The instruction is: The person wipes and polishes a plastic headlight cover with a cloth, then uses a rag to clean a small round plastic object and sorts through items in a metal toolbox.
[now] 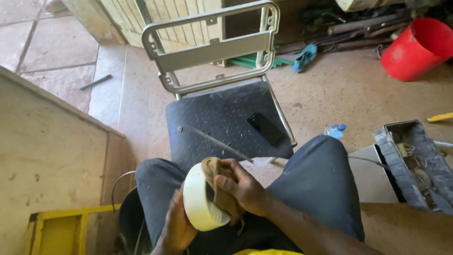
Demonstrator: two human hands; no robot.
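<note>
White ring point(197, 198) gripped from below by left hand point(177, 226); right hand point(243, 189) clamps tan cloth point(219, 186) into its opening (over lap).

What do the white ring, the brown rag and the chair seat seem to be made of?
White ring: probably plastic pipe or wood, matte off-white; smooth, even wall. The left hand holds it.
Brown rag: soft cloth; it folds and creases under the right hand.
Chair seat: dark padded vinyl, as it looks; dotted texture, on a grey painted metal frame.

Bright daylight, soft shadows, sharp focus, slight wide-angle edge bending
</note>
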